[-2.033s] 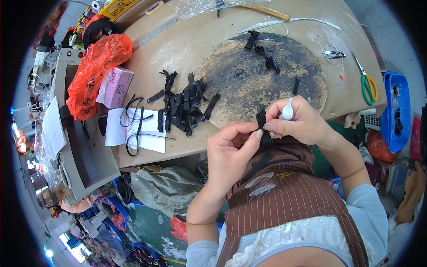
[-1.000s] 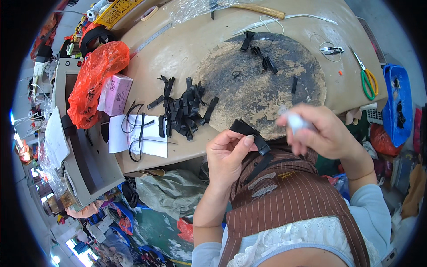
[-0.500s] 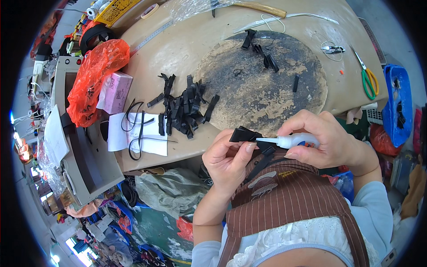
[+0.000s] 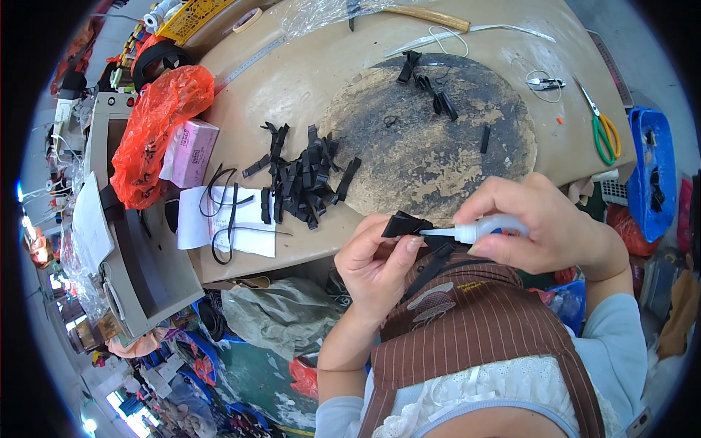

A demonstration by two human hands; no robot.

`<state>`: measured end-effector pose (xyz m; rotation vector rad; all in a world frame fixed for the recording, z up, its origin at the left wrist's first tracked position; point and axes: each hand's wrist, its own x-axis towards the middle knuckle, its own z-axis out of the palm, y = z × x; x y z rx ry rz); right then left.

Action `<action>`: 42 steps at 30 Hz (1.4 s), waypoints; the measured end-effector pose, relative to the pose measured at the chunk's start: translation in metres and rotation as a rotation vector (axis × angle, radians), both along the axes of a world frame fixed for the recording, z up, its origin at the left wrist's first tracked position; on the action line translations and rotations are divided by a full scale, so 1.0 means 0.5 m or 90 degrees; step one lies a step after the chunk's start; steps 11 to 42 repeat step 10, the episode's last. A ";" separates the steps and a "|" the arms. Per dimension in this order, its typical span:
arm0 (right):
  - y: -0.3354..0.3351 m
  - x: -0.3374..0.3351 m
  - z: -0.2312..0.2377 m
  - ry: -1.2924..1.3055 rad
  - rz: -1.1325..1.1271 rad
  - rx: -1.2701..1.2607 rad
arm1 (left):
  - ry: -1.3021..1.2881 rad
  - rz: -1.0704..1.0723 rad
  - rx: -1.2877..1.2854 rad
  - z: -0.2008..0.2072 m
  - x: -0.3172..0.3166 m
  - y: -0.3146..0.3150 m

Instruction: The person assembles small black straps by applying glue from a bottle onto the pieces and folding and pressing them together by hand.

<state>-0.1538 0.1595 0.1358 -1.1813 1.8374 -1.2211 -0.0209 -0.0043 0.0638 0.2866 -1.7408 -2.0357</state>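
Between the thumb and fingers of my left hand (image 4: 374, 269) is a black ribbon bow (image 4: 403, 224), held just off the table's near edge. My right hand (image 4: 549, 223) pinches a small translucent white glue bottle (image 4: 467, 233) lying sideways in the grip. Its thin nozzle points left and reaches the bow beside my left thumb; whether the tip touches cannot be told. A black strap (image 4: 429, 271) hangs below the bow. Left of the round worn board (image 4: 431, 139) lies a heap of black ribbon pieces (image 4: 303, 171). More black bows (image 4: 442, 104) rest on the board's far part.
Green-and-orange-handled scissors (image 4: 603, 135) and thread snips (image 4: 546, 84) lie at the right. A blue tray (image 4: 652, 164) sits beyond the table's right edge. At the left are an orange plastic bag (image 4: 157, 131), a pink tissue box (image 4: 194, 153) and white paper (image 4: 252, 237) with black cord.
Both hands have shifted very slightly to the right, bow and glue bottle with them. The nozzle stays at the bow, and the bottle looks slightly more tilted.
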 end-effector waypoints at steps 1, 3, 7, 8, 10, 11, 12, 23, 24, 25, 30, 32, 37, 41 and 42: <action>0.000 0.000 -0.018 0.003 -0.002 0.000 | -0.008 -0.008 0.079 0.001 -0.005 0.005; 0.006 0.001 -0.050 -0.165 -0.066 -0.094 | -0.008 -0.025 0.162 0.002 -0.019 0.009; 0.024 -0.017 -0.057 -0.461 -0.134 -0.037 | -0.101 -0.032 0.307 -0.031 -0.048 0.007; 0.029 -0.021 -0.072 -0.449 -0.142 -0.040 | -0.123 -0.019 0.355 -0.043 -0.059 0.007; 0.025 -0.030 -0.123 -0.360 -0.243 -0.121 | -0.115 -0.054 0.371 -0.074 -0.077 0.003; 0.025 -0.030 -0.123 -0.360 -0.243 -0.121 | -0.115 -0.054 0.371 -0.074 -0.077 0.003; 0.025 -0.030 -0.123 -0.360 -0.243 -0.121 | -0.115 -0.054 0.371 -0.074 -0.077 0.003; 0.025 -0.030 -0.123 -0.360 -0.243 -0.121 | -0.115 -0.054 0.371 -0.074 -0.077 0.003; 0.025 -0.030 -0.123 -0.360 -0.243 -0.121 | -0.115 -0.054 0.371 -0.074 -0.077 0.003; 0.025 -0.030 -0.123 -0.360 -0.243 -0.121 | -0.115 -0.054 0.371 -0.074 -0.077 0.003; 0.025 -0.030 -0.123 -0.360 -0.243 -0.121 | -0.115 -0.054 0.371 -0.074 -0.077 0.003; 0.025 -0.030 -0.123 -0.360 -0.243 -0.121 | -0.115 -0.054 0.371 -0.074 -0.077 0.003; 0.025 -0.030 -0.123 -0.360 -0.243 -0.121 | -0.115 -0.054 0.371 -0.074 -0.077 0.003; 0.025 -0.030 -0.123 -0.360 -0.243 -0.121 | -0.115 -0.054 0.371 -0.074 -0.077 0.003; 0.025 -0.030 -0.123 -0.360 -0.243 -0.121 | -0.115 -0.054 0.371 -0.074 -0.077 0.003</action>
